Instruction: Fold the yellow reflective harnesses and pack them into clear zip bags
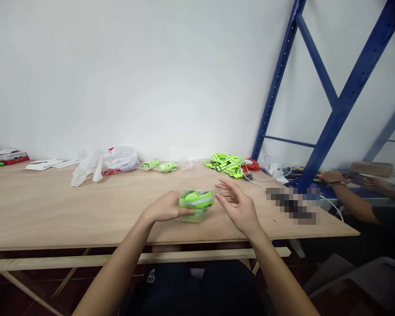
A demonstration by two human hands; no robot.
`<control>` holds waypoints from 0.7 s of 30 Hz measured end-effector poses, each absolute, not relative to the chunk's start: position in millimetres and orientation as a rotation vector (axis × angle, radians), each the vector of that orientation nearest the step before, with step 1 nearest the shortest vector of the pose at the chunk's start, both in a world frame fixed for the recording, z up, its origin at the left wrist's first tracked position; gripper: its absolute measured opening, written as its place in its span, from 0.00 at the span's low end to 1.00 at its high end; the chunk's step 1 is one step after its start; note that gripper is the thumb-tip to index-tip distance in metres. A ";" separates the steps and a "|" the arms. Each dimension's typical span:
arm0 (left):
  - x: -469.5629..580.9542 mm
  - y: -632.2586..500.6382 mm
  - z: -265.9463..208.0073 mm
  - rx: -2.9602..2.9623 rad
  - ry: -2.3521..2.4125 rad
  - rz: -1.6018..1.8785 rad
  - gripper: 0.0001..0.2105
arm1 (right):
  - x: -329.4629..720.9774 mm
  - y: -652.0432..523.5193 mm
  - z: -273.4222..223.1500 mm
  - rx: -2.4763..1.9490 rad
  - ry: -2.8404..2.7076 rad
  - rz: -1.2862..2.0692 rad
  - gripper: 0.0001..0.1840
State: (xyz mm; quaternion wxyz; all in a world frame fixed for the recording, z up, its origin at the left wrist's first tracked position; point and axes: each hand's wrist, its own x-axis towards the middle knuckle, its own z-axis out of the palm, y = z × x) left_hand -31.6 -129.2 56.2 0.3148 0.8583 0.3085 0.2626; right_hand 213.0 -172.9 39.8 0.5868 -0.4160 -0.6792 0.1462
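Note:
My left hand (166, 206) grips a folded neon-green reflective vest (197, 201) that appears to be in a clear plastic bag, held over the front of the table. The thumb lies across its near side, and the bundle's lower part is slightly blurred. Just to its right, my right hand (237, 206) is apart from the bundle, fingers spread and curved, with nothing in it. Farther back lie two similar green bundles (167, 166) and a heap of loose green reflective straps (228, 164).
The wooden table (69, 210) runs along a white wall. A white plastic bag with red print (121, 159), white papers (48, 164), a red-and-white box (8, 156) and a white cable (260, 179) lie on it. A blue metal rack (335, 105) rises at right, beside another person's arm (352, 199).

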 end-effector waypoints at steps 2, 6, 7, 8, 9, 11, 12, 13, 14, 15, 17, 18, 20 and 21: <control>-40.0 -116.2 62.7 2.450 1.147 0.738 0.19 | 217.7 -167.0 38.6 -1.003 -1.573 0.367 0.31; -59.3 -86.1 65.0 2.673 1.709 0.632 0.34 | 228.2 -157.5 35.8 -1.052 -1.570 0.414 0.31; -63.3 -79.8 63.0 2.715 1.735 0.570 0.37 | 229.6 -156.2 35.1 -1.063 -1.574 0.424 0.30; -66.4 -74.2 60.4 2.754 1.730 0.513 0.39 | 230.4 -155.2 34.4 -1.073 -1.583 0.434 0.29; -68.4 -69.4 57.3 2.790 1.713 0.464 0.39 | 230.6 -154.6 33.8 -1.083 -1.594 0.444 0.29; -68.8 -61.1 50.7 2.849 1.696 0.397 0.33 | 230.0 -153.6 32.4 -1.101 -1.621 0.465 0.27; -67.6 -57.1 47.4 2.871 1.702 0.366 0.28 | 229.6 -153.1 31.7 -1.110 -1.640 0.477 0.26; -65.8 -52.9 44.2 2.885 1.718 0.332 0.23 | 229.4 -152.6 30.9 -1.122 -1.663 0.490 0.24; -63.9 -48.4 41.1 2.890 1.740 0.297 0.18 | 229.5 -151.9 30.0 -1.137 -1.689 0.505 0.23; -62.3 -43.6 38.0 2.889 1.760 0.262 0.13 | 229.9 -151.1 29.1 -1.155 -1.716 0.519 0.21; -60.8 -33.5 31.9 2.874 1.786 0.202 0.07 | 231.4 -149.2 26.9 -1.197 -1.768 0.546 0.18; -61.3 -28.3 28.9 2.866 1.790 0.180 0.06 | 232.3 -148.2 25.6 -1.221 -1.790 0.554 0.17; -64.4 -17.9 23.2 2.856 1.790 0.155 0.08 | 234.2 -146.2 22.5 -1.275 -1.835 0.570 0.16; -66.6 -12.6 20.6 2.854 1.793 0.150 0.09 | 235.0 -145.2 20.6 -1.305 -1.862 0.585 0.16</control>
